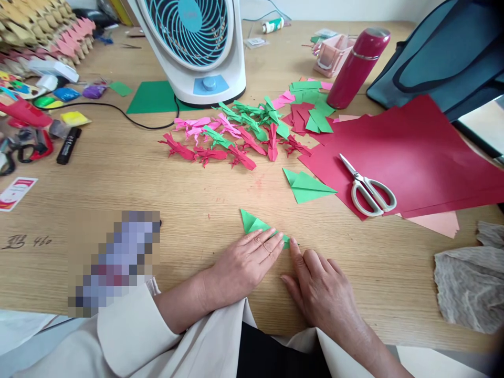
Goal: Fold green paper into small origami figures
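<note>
A folded green paper piece [249, 221] lies on the wooden table before me, partly hidden under my fingers. My left hand [246, 260] rests flat across it with the fingers stretched out. At the paper's right end, the outstretched index finger of my right hand [321, 283] touches its tip; the thumb is apart and the other fingers are bent. Farther off lies another folded green paper [309, 186], pointed toward the right.
Several red, pink and green folded paper figures [240, 134] lie beyond my hands. Scissors [368, 189] rest on large red paper sheets [417, 157]. A white fan [205, 58], a red flask [358, 68] and a blue bag [433, 58] stand behind. A grey cloth [468, 283] lies right.
</note>
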A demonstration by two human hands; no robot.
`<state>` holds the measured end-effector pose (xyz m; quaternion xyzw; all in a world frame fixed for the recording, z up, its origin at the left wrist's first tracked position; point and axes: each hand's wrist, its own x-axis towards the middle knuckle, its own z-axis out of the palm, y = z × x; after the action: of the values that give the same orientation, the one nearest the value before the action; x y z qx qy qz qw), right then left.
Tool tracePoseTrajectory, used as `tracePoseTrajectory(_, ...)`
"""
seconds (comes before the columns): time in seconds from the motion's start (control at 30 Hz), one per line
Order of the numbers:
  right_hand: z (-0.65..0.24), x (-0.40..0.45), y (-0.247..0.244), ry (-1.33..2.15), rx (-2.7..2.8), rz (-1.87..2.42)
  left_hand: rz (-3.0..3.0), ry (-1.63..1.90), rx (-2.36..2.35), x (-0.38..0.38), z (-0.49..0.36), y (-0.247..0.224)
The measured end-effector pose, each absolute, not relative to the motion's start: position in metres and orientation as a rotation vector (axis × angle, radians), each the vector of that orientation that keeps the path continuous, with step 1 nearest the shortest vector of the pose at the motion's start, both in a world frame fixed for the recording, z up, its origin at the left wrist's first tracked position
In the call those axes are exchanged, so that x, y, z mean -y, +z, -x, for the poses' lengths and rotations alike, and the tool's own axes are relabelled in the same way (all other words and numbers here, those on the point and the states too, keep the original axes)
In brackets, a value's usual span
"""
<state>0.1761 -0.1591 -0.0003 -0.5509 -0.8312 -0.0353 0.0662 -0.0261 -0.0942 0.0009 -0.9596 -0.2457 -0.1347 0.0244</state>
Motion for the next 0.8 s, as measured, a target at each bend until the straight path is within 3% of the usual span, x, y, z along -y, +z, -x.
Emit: tracePoseTrajectory(0.8,-0.1782,0.1592,0.0012,-0.116,2.539,1.633,2.964,-0.282,0.845,0.0996,0.0239,-0.0004)
